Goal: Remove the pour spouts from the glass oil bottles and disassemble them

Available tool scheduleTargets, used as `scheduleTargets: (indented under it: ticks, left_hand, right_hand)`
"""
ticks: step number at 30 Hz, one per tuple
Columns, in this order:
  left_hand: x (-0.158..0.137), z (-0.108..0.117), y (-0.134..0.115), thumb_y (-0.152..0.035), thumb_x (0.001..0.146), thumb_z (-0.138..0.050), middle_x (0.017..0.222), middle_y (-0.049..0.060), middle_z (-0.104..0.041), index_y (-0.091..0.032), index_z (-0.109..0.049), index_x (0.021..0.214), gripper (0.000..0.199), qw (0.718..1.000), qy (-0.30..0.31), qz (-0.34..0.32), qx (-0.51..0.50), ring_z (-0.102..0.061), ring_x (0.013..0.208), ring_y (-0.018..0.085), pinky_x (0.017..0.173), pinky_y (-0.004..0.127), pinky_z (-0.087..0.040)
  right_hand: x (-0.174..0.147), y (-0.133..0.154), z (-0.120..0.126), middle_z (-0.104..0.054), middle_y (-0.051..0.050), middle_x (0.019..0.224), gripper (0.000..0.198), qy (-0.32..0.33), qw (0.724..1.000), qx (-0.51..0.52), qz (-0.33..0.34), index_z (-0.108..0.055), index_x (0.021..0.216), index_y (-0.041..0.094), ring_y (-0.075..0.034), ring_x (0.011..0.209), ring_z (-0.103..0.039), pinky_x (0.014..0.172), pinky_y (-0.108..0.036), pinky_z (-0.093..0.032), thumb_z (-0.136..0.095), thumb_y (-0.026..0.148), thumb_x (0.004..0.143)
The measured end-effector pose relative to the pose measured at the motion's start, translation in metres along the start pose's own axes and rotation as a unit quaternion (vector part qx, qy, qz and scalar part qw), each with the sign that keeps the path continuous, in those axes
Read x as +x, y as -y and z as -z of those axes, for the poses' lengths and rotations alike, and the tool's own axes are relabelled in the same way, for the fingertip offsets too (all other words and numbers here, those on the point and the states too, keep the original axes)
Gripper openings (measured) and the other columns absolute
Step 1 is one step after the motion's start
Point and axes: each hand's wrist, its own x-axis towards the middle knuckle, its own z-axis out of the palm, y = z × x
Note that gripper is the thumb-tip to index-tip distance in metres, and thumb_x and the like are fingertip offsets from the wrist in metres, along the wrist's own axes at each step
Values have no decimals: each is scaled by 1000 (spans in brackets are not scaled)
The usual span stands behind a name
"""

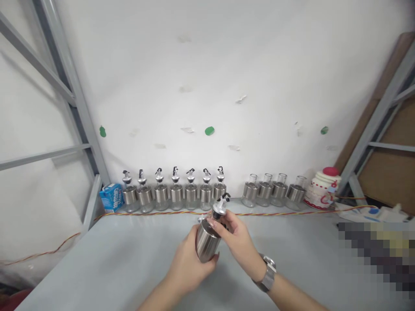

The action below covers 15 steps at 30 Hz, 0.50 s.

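Note:
An oil bottle (207,242) with a steel sleeve is held tilted above the table. My left hand (191,263) is closed around its sleeve. At the glass neck, just under the silver and black pour spout (219,208), my right hand (238,239) pinches with thumb and fingers; a watch is on that wrist. The spout sits at the top of the neck; whether it is fully seated I cannot tell. Small silver and black parts show behind the bottle and fingers, mostly hidden.
Along the wall stands a row of spouted bottles (177,194), with several spoutless bottles (279,190) to the right. A blue carton (112,197) and a white jar with a red lid (323,188) flank them. A twisted wire (181,212) crosses the grey table (129,259).

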Motion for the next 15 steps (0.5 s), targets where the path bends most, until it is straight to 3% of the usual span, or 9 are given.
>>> scheduleTargets:
  ticks: [3, 7, 10, 15]
  left_hand:
    - [3, 5, 7, -21, 64, -56, 98, 5, -56, -20, -39, 112, 50, 989, -33, 9, 146, -54, 87, 21, 73, 30, -41]
    - [1, 3, 9, -17, 63, -51, 99, 7, -55, -19, -40, 116, 54, 942, -56, 7, 331, -52, 88, 24, 73, 32, -39]
    - [-4, -5, 7, -15, 63, -48, 101, 8, -54, -18, -41, 118, 55, 919, -56, -6, 390, -51, 89, 23, 74, 31, -39]
    - [-12, -17, 5, -15, 63, -48, 102, 9, -55, -18, -42, 117, 54, 906, -71, -21, 416, -52, 89, 23, 73, 29, -40]
  right_hand:
    - [3, -11, 11, -58, -3, 78, 29, -33, 999, 14, -16, -54, 88, 17, -16, 71, -53, 64, -27, -43, -59, 39, 71]
    - [6, -19, 21, -51, 1, 60, 27, -57, 996, 48, -55, -54, 79, 16, -11, 52, -44, 44, -21, -34, -57, 42, 71]
    - [3, -20, 21, -45, 4, 54, 28, -97, 992, 51, -64, -51, 72, 17, -8, 45, -36, 38, -20, -26, -59, 44, 69]
    - [1, -15, 24, -37, 7, 48, 32, -119, 990, 21, -66, -46, 63, 17, -6, 41, -27, 35, -20, -20, -65, 43, 62]
